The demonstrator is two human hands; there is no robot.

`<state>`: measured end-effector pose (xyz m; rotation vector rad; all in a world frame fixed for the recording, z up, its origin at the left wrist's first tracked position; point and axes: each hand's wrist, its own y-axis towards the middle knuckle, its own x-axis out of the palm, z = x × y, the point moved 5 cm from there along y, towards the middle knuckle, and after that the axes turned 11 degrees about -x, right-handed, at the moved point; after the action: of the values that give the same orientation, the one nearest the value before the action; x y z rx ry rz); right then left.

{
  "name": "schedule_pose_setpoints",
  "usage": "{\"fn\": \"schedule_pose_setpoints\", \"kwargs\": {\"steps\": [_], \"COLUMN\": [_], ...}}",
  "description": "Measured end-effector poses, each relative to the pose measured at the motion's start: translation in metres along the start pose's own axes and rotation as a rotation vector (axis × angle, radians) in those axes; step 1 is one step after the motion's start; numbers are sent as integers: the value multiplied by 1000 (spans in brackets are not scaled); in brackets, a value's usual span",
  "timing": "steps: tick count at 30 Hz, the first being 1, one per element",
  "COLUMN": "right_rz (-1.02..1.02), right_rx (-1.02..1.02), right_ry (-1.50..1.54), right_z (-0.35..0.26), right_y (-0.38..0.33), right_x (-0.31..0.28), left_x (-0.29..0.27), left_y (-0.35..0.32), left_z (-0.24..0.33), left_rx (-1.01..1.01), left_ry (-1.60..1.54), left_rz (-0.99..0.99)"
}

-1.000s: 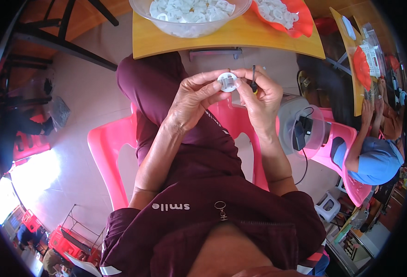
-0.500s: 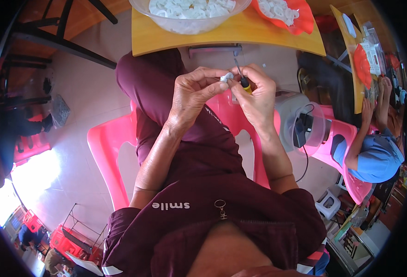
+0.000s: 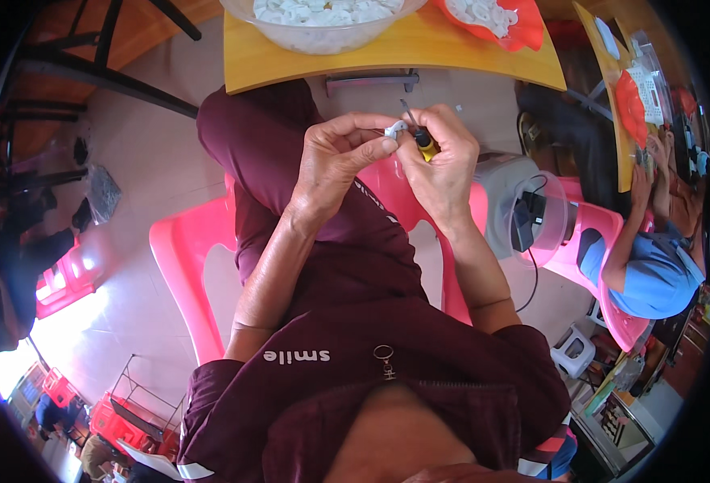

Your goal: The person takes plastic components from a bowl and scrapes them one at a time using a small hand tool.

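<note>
Over my lap, my left hand (image 3: 329, 165) pinches a small white plastic piece (image 3: 394, 129) between thumb and forefinger. My right hand (image 3: 445, 157) is closed around a small hand tool (image 3: 426, 144) with a yellow-and-black handle, and a slim metal blade sticks out past its fingers, pointing away from me. The right thumb tip meets the white piece from the other side. Fingers partly cover both the piece and the handle.
On the wooden table (image 3: 452, 71) ahead stand a clear bowl (image 3: 323, 42) and a red dish (image 3: 527, 34), both heaped with white pieces. A clear tub (image 3: 550, 217) holding a black adapter is at right. Beyond it, a person in blue (image 3: 653, 274) works at another table.
Both hands stay together at nearly the same spot. The white piece and the tool have tilted slightly between my fingers. The view has shifted a little.
</note>
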<state>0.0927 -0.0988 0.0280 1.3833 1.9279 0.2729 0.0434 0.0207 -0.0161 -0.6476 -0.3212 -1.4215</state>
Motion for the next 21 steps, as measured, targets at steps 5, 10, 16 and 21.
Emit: {"fn": "schedule_pose_setpoints", "kwargs": {"steps": [5, 10, 16, 21], "right_rz": [-54, -6, 10, 20], "right_rx": [177, 290, 291, 304], "right_ry": [274, 434, 476, 465], "right_z": [0, -7, 4, 10], "right_y": [-1, -1, -3, -2], "right_x": [-1, -8, -1, 4], "left_x": [-15, -11, -10, -8], "left_y": [-1, -2, -5, -5], "left_z": [-5, -6, -4, 2], "left_rx": [-57, -103, -77, -69], "left_ry": [-171, -382, -471, -377], "left_rz": [-68, -241, -295, -257]}}
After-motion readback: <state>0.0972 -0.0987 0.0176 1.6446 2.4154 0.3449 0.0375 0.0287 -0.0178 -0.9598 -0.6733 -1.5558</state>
